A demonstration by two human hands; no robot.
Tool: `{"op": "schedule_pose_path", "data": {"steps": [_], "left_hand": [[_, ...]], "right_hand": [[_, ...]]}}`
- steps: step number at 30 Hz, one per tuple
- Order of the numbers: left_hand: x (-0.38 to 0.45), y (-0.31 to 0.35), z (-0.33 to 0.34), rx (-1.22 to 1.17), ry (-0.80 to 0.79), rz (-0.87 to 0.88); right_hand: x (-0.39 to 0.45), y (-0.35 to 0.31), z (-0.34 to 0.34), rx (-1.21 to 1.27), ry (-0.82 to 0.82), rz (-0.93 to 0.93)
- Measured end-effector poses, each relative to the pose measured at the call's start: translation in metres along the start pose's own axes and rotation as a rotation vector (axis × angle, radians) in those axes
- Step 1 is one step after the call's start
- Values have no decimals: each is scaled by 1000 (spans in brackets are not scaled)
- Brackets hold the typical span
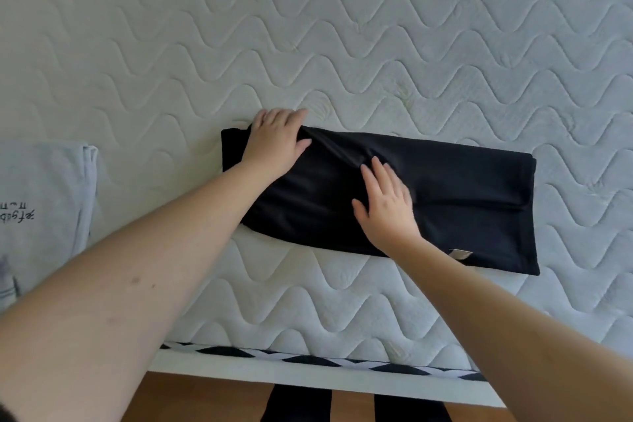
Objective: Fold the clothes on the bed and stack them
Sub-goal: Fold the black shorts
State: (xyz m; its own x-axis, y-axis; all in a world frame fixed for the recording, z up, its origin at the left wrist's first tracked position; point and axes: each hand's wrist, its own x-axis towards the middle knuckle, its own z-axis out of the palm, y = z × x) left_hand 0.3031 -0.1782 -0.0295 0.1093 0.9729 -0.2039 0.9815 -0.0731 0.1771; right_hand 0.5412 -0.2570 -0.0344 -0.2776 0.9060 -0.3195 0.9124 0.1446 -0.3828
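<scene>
- Nearest to us we see a strip of wooden floor point(212, 401), then the bed's white near edge with a black-and-white checked trim point(308, 360) running along it.
- Our two bare forearms reach from the near corners out over the bed point(342, 44), a white mattress quilted in wavy lines.
- At the left edge, near us, a folded light grey garment point(41, 202) with small dark lettering lies on the mattress, well apart from the black one.
- In the middle lies the black garment point(462, 188), folded into a long band running left to right, with a small pale logo point(460, 255) near its near right corner.
- Our right hand point(387, 205) lies flat on the middle of the band, fingers straight and spread, grasping nothing.
- Farther off, our left hand point(277, 140) rests on the band's far left corner, fingers extended over the cloth's far edge; we cannot tell whether it pinches the fabric.
</scene>
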Motion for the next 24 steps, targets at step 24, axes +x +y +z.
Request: {"op": "schedule_pose_path", "data": {"steps": [24], "left_hand": [[5,-22,8,-15,66,-251]], "right_hand": [[3,25,8,-171,-196,99]]}}
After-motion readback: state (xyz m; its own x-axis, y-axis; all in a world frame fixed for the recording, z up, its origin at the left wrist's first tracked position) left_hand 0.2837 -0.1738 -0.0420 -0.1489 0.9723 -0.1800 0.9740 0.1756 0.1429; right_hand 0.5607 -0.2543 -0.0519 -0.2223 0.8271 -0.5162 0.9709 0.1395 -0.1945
